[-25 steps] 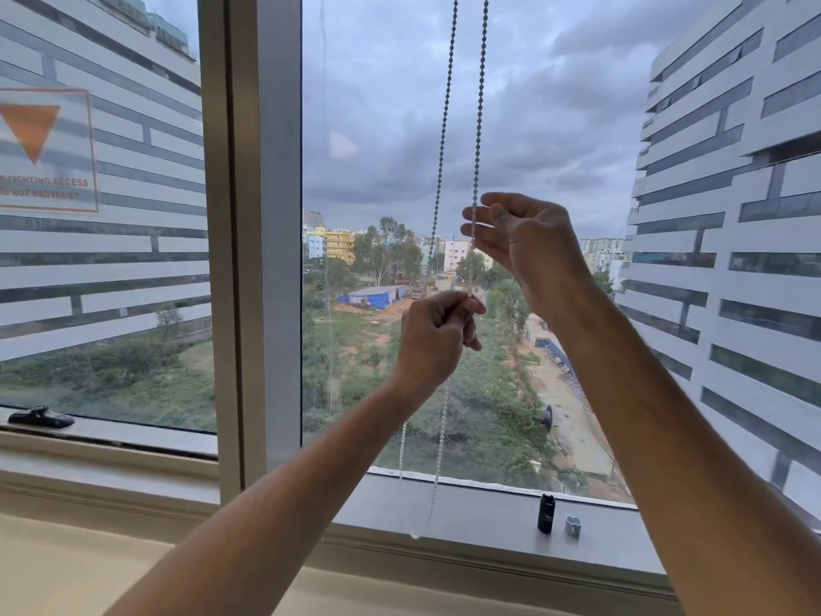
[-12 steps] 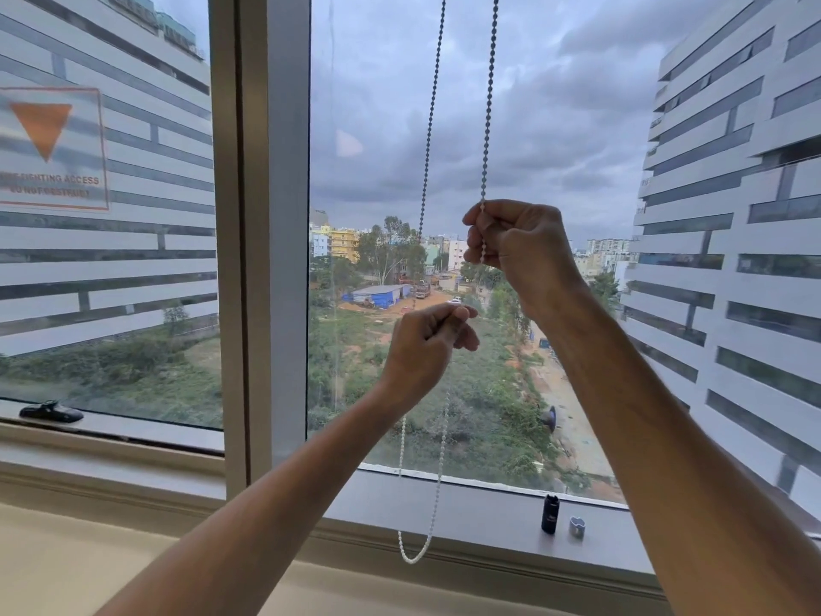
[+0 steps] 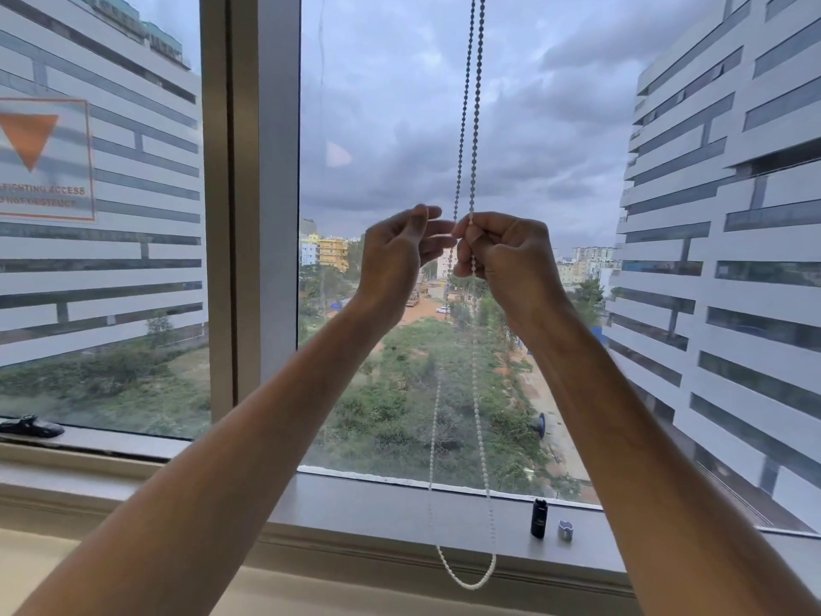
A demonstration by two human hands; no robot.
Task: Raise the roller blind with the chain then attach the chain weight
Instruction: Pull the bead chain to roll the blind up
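Note:
A white bead chain (image 3: 470,126) hangs as a two-strand loop in front of the window, its bottom curve (image 3: 466,582) dangling below the sill edge. My right hand (image 3: 506,255) is fisted around the right strand at head height. My left hand (image 3: 400,255) is raised just left of it, fingers loosely curled and apart, fingertips close to the left strand without a clear grip. A black cylindrical chain weight (image 3: 539,517) stands upright on the sill (image 3: 377,504), with a small grey cap piece (image 3: 565,529) beside it. The blind itself is out of view above.
A thick vertical window frame post (image 3: 253,206) stands left of the hands. A black window handle (image 3: 29,426) lies on the left sill. A sticker with an orange triangle (image 3: 40,157) is on the left pane. Buildings and greenery show through the glass.
My left hand let go low down and rose to the level of my right hand, fingers opening. The right hand shut on the right strand. The loop's bottom hangs lower and the view shifted left.

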